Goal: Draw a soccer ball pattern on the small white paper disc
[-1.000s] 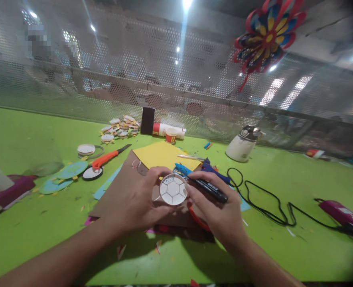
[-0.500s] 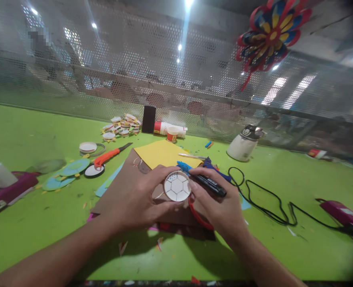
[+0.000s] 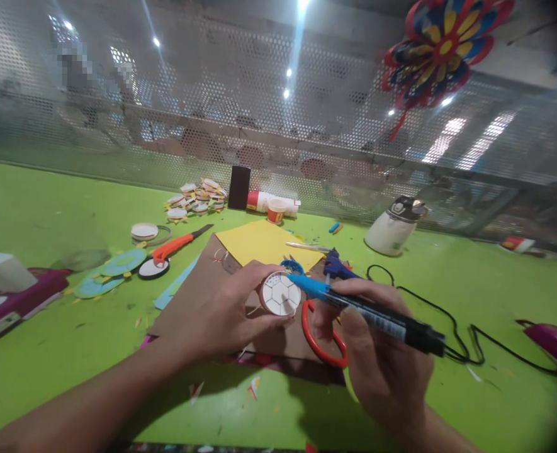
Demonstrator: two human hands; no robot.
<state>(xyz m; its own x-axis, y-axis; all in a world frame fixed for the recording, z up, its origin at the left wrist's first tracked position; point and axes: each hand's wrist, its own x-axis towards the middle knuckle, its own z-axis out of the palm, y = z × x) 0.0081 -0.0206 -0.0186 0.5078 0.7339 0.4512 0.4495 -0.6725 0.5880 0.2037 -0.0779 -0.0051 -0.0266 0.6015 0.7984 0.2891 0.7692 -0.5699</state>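
Head view: L hand grips a white disc w/ black panel lines, held above brown sheets on a green worktop. R hand grasps a blue-and-black marker, blue end at the disc's upper rim (contact unclear), nr. a red loop handle.

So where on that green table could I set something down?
One patch of green table lies between the white jug and the right-hand purple power strip; another, left of the piled discs. It's crowded around the hand-held football-patterned disc: brown cardboard, yellow paper and blue glue gun.
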